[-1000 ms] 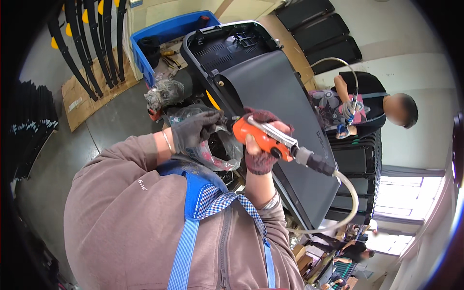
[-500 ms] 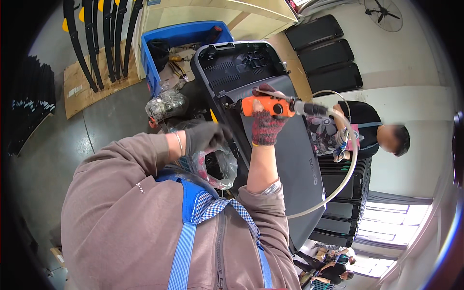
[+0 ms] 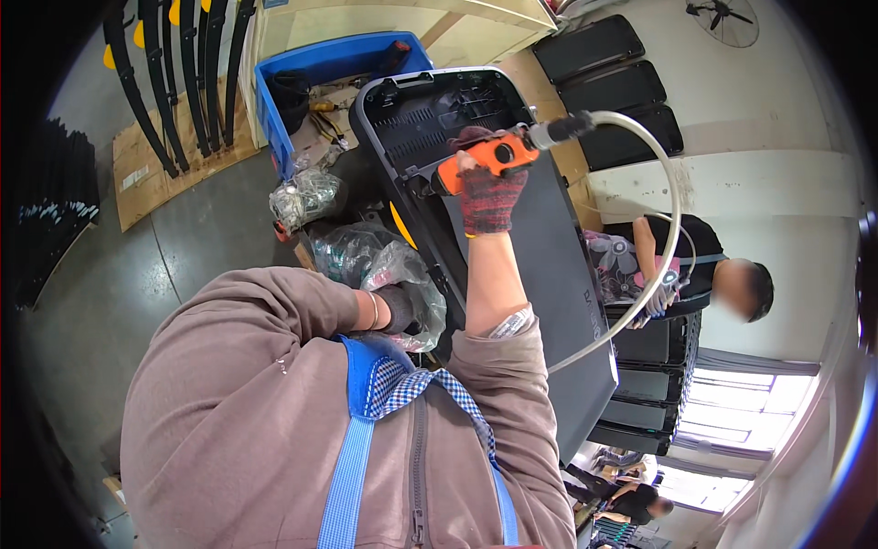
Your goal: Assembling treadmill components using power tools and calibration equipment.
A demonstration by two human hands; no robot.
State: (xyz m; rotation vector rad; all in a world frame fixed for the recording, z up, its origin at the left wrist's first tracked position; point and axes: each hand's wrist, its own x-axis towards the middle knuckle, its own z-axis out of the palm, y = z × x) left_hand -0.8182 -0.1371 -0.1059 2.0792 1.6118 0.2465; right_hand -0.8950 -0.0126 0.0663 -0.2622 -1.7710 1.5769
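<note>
In a red and black knitted glove, my right hand [image 3: 490, 194] is closed round an orange air screwdriver [image 3: 489, 163]. A pale air hose [image 3: 675, 210] curves away from the tool's rear. The driver is above the long black machine housing [image 3: 540, 265], its front end near the housing's left rim. My dark-gloved left hand [image 3: 399, 309] reaches into a clear plastic bag [image 3: 422, 320] beside the housing, with its fingers hidden there. What lies inside the bag around those fingers cannot be made out.
A blue bin [image 3: 343, 62] with pliers and other tools stands beyond the housing. Next to it lies a plastic-wrapped bundle [image 3: 311, 197]. Black curved posts [image 3: 174, 87] stand on cardboard at far left. A co-worker [image 3: 690, 261] is at the right, by stacked black panels [image 3: 640, 366].
My left hand has dropped from beside the housing's edge into the plastic bag. My right hand has tilted the screwdriver, raising its hose end, and the hose has swung upward.
</note>
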